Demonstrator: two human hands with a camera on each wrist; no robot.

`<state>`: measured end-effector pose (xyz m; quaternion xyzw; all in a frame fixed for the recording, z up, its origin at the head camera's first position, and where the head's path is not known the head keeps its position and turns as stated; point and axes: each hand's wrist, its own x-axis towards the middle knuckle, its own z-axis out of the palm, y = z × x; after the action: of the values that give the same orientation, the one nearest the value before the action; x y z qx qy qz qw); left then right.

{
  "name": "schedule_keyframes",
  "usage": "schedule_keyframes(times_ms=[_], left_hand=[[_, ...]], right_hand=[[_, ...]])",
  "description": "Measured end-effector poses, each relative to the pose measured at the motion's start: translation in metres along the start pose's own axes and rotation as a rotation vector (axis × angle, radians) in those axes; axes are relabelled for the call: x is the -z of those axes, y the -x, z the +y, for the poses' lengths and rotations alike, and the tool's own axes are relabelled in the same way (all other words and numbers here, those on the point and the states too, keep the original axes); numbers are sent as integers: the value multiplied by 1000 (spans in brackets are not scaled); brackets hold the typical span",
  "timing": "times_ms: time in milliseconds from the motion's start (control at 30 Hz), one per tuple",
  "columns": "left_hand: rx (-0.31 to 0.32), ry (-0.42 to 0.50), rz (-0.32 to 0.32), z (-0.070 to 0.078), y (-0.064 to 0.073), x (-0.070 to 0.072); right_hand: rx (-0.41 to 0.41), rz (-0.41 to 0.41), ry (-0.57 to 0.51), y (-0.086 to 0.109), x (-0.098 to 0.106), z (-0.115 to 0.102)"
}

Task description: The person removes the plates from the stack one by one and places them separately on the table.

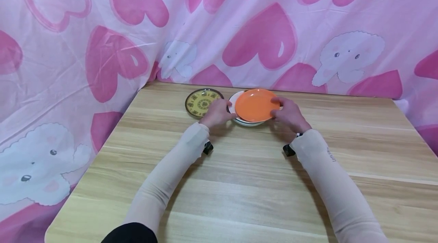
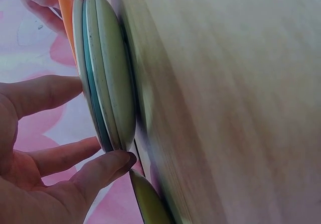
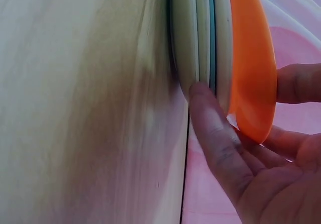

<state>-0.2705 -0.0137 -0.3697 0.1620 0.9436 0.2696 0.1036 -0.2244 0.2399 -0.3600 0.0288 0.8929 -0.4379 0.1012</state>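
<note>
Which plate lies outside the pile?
The yellow patterned plate with a dark rim, lying left of the pile; the other visible plates are stacked together, the orange plate uppermost.

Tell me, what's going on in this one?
A person's right hand holds an orange plate by its rim, tilted over the right part of a stack of pale and teal-edged plates. The left hand grips the stack's left edge. A yellow patterned plate lies just left of the stack, near the wood-grain table's far edge.
</note>
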Motion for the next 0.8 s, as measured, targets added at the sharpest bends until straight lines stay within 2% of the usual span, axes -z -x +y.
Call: schedule_keyframes(times_ms=[300,667,800], left_hand=[[-9,-33,7,2,3,1],[0,10,2,1,1,0],[3,-3,6,1,1,1]], right_hand=[[0,26,-83,3,3,-1],[-45,8,-184,6,10,1],[-50,3,-214,7,12,3]])
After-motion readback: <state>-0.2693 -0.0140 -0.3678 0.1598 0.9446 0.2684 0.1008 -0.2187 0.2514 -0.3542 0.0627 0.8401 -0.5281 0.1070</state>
